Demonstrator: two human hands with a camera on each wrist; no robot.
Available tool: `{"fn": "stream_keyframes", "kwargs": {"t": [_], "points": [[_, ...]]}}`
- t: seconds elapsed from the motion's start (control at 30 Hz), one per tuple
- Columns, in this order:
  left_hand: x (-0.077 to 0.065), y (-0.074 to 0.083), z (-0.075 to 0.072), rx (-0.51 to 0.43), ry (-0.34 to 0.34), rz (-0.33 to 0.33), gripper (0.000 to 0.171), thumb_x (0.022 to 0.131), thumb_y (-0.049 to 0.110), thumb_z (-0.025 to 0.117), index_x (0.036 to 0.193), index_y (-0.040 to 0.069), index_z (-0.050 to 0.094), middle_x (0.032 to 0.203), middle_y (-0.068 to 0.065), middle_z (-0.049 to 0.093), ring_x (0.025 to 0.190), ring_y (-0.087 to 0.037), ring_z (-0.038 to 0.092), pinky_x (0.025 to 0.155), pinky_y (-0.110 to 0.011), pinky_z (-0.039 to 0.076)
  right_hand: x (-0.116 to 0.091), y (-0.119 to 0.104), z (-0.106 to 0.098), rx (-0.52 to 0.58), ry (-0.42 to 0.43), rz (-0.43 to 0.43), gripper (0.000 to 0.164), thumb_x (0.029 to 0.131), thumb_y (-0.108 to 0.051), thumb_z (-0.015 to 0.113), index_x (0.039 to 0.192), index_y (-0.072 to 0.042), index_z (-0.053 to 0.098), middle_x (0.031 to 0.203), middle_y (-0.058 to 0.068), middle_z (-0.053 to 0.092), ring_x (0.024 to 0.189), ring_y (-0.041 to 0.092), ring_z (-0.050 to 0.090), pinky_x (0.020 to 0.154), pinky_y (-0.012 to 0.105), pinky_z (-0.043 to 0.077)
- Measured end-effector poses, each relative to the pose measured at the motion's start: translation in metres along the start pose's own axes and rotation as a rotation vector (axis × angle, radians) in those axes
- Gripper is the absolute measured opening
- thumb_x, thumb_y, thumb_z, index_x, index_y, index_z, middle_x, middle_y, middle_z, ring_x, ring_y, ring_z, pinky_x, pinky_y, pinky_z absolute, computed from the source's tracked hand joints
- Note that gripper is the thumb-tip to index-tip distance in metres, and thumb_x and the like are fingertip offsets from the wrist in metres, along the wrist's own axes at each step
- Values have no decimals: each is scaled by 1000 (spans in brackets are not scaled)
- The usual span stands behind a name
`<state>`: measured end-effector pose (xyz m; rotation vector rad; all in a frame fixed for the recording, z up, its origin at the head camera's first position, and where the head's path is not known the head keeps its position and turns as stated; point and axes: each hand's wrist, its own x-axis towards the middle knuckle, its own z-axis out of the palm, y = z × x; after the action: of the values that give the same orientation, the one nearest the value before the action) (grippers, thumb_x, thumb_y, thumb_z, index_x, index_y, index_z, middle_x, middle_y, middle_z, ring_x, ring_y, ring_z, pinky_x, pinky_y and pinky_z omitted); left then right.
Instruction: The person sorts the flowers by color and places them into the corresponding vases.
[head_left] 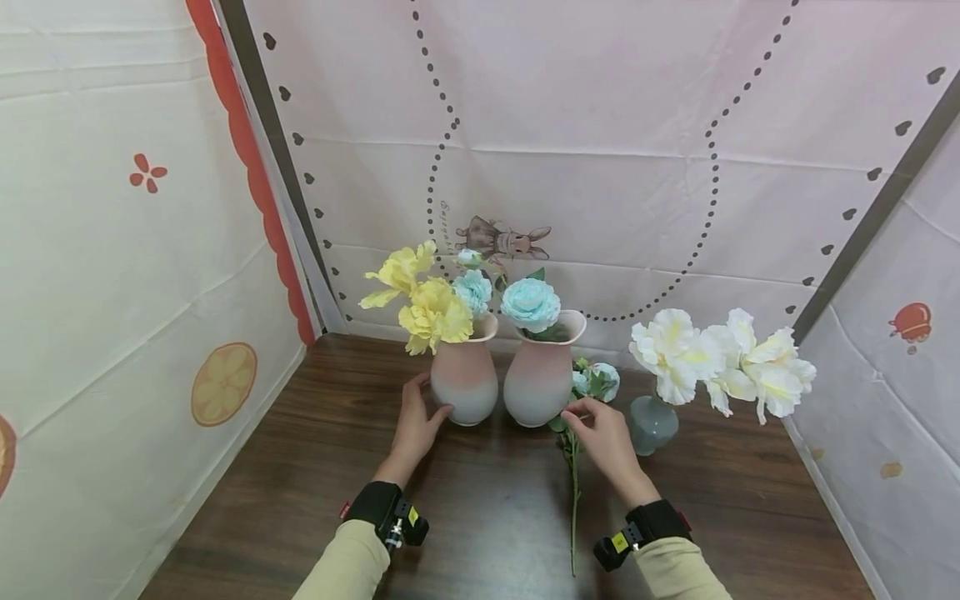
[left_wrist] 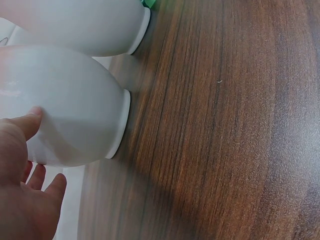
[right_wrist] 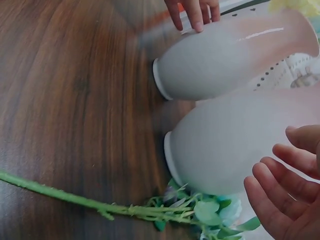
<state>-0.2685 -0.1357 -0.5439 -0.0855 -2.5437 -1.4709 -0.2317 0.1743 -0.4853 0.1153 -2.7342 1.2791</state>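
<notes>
Two pink-and-white vases stand side by side. My left hand (head_left: pixel 416 423) touches the outer side of the left vase (head_left: pixel 465 387), its thumb (left_wrist: pixel 31 122) on the front and other fingers round the far side. That vase holds yellow flowers (head_left: pixel 437 317) and smaller blue ones (head_left: pixel 472 292). A large blue flower (head_left: pixel 531 305) sits in the mouth of the right vase (head_left: pixel 536 387). Beside this vase's lower right side is my right hand (head_left: pixel 602 437), fingers loosely bent, holding nothing. Under that hand, a blue flower stem (right_wrist: pixel 75 197) lies on the table.
To the right stands a small grey-blue vase (head_left: pixel 652 427) with white flowers (head_left: pixel 678 357) leaning rightward. The dark wooden table (head_left: pixel 480 517) meets a printed cloth backdrop (head_left: pixel 570 192) behind the vases. Cloth walls (head_left: pixel 135 275) rise on both sides.
</notes>
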Motion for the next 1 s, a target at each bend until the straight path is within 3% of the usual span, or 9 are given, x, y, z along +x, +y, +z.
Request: {"fn": "stream_keyframes", "kwargs": {"t": [0.7,1.0], "points": [[0,-1,0,8,3,-5,71,95,16,67,149,0,24,149,-25,30,142,-38,37,114,-52,43,-5,29,3,-49,-63,111,24,97,-26,64,109,-6,70,104,11,73,97,27,69,76,40,59],[-1,-1,0,3,-2,-1,70,96,16,67,149,0,24,150,-24,29,143,-38,36,115,-52,41,-6,37,11,-34,-94,172,21,96,-22,65,107,-4,69,101,11,73,75,18,67,62,27,54]]}}
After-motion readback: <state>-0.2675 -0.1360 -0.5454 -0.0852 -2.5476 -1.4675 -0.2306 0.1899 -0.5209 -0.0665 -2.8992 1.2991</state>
